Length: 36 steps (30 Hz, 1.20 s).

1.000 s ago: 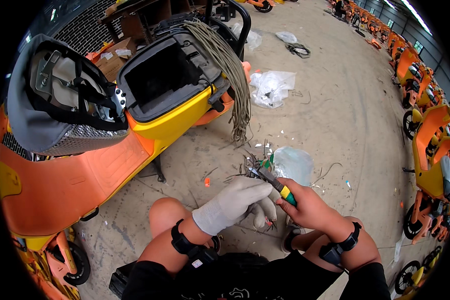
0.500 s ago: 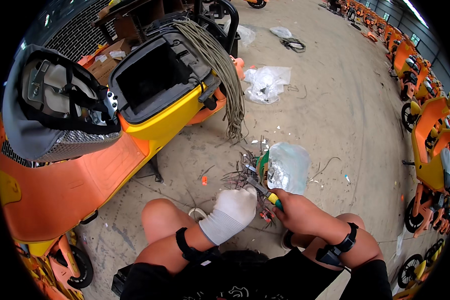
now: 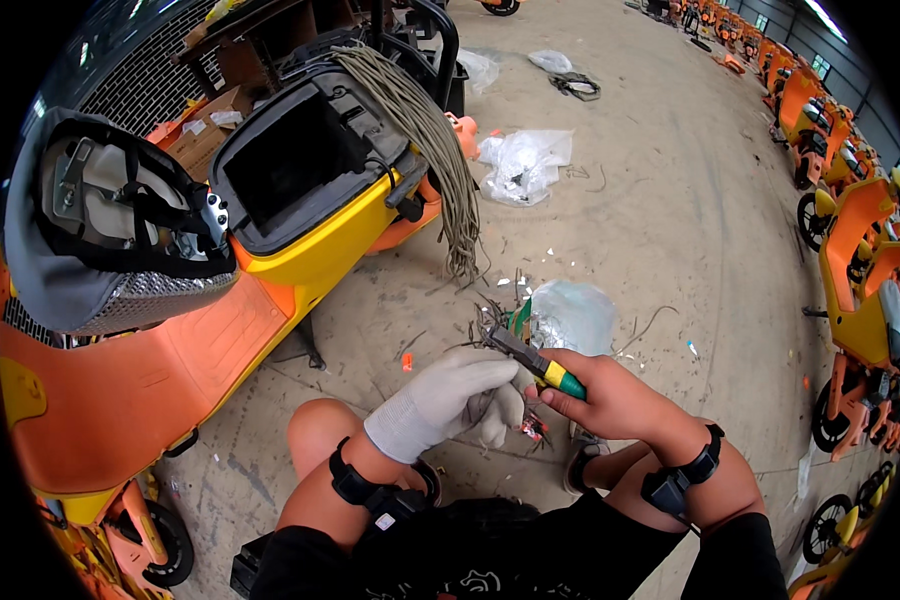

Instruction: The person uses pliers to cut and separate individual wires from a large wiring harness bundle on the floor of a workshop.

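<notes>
My right hand (image 3: 610, 395) is closed around the green-and-yellow handle of a pair of pliers (image 3: 562, 377). The dark metal head of the pliers points up and left, over a heap of cut wire scraps (image 3: 487, 318) on the floor. My left hand (image 3: 440, 395), in a pale knitted work glove, is beside the pliers with its fingers loosely bent and apart. I see nothing held in it, though its palm side is partly hidden. A clear plastic bag (image 3: 573, 315) lies just beyond the pliers, against a green-edged round item (image 3: 520, 318).
An orange-and-yellow scooter (image 3: 170, 365) stands at left, with an open black compartment (image 3: 232, 215), a grey padded cover (image 3: 35, 250) and a hank of cord (image 3: 425, 125). More plastic (image 3: 525, 165) lies farther off. Scooters (image 3: 855, 260) line the right side.
My left hand has loosened from a fist and shifted slightly left, its fingers now apart. My right hand has moved slightly up and right with the pliers.
</notes>
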### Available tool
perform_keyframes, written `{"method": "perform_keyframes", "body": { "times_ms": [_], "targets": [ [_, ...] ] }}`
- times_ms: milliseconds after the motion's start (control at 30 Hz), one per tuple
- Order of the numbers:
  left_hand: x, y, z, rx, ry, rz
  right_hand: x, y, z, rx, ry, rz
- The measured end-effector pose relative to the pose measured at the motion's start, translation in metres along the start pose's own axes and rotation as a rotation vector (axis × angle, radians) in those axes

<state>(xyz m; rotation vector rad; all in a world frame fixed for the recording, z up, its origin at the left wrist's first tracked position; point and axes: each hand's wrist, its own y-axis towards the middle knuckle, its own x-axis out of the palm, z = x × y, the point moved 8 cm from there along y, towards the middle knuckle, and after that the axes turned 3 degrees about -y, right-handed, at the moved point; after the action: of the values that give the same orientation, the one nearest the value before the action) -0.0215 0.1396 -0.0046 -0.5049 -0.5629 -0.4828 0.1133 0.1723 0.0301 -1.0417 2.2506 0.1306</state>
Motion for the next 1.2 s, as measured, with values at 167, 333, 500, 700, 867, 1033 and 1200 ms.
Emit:
{"method": "perform_keyframes", "body": {
  "times_ms": [167, 333, 500, 700, 867, 1033, 1200],
  "targets": [
    [0.032, -0.005, -0.012, 0.020, -0.633, -0.396, 0.010, 0.003, -0.005, -0.066, 0.050, -0.030],
    [0.036, -0.002, -0.011, 0.088, -0.697, -0.375, 0.015, 0.005, -0.008, -0.164, 0.091, 0.017],
    [0.024, 0.000, -0.006, 0.122, -0.501, -0.276, 0.016, 0.009, -0.004, -0.093, 0.130, 0.007],
    [0.006, -0.006, 0.016, 0.068, 0.228, 0.069, 0.009, 0.011, -0.003, -0.055, 0.005, 0.031],
    [-0.005, -0.006, 0.013, 0.019, 0.722, 0.211, 0.017, 0.008, 0.010, -0.008, -0.081, -0.025],
    [-0.005, -0.010, 0.016, 0.527, 1.476, 0.347, 0.022, 0.005, 0.007, 0.039, -0.128, -0.057],
    [-0.010, 0.003, -0.007, 0.340, 1.789, 0.457, 0.031, 0.003, 0.015, 0.122, -0.212, -0.088]
  ]
}}
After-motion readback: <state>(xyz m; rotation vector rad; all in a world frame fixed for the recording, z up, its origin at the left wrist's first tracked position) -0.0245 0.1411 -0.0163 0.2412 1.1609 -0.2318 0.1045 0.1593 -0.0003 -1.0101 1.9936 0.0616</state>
